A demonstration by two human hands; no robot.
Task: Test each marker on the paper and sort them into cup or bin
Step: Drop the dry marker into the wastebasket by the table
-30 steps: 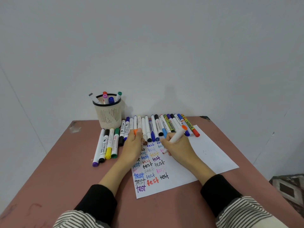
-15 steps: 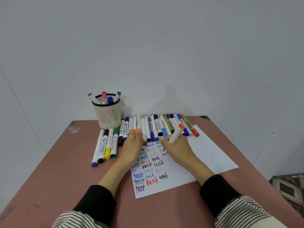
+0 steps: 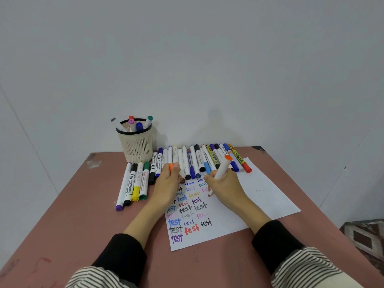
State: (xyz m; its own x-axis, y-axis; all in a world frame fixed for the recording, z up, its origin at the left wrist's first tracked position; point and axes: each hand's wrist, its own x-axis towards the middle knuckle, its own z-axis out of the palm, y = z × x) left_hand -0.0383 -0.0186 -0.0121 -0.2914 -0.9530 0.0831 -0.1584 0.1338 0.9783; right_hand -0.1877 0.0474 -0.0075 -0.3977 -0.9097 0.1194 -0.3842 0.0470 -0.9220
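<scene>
Nearest the camera, two forearms in black cuffs and striped sleeves are reaching onto the pinkish table (image 3: pixel 68 221), meeting over the paper (image 3: pixel 257 196). That sheet is lying flat with rows of the word "test" in many colours down its left half. Over the paper's far left corner, the right hand (image 3: pixel 225 185) is gripping a white marker (image 3: pixel 221 172), fingers curled round the barrel, orange end tilted up and away, tip touching the paper among the written words. Just left of it, the left hand (image 3: pixel 168 183) is resting on the paper's left edge, fingers curled and pinching an orange cap (image 3: pixel 171 166). Beyond the paper's far edge, a row of markers (image 3: pixel 199 161) is lying side by side. Left of the paper, four more markers (image 3: pixel 133 183) are lying together. Farthest back, left of the row, a slotted cream cup (image 3: pixel 137 145) is standing against the wall, holding several markers upright.
</scene>
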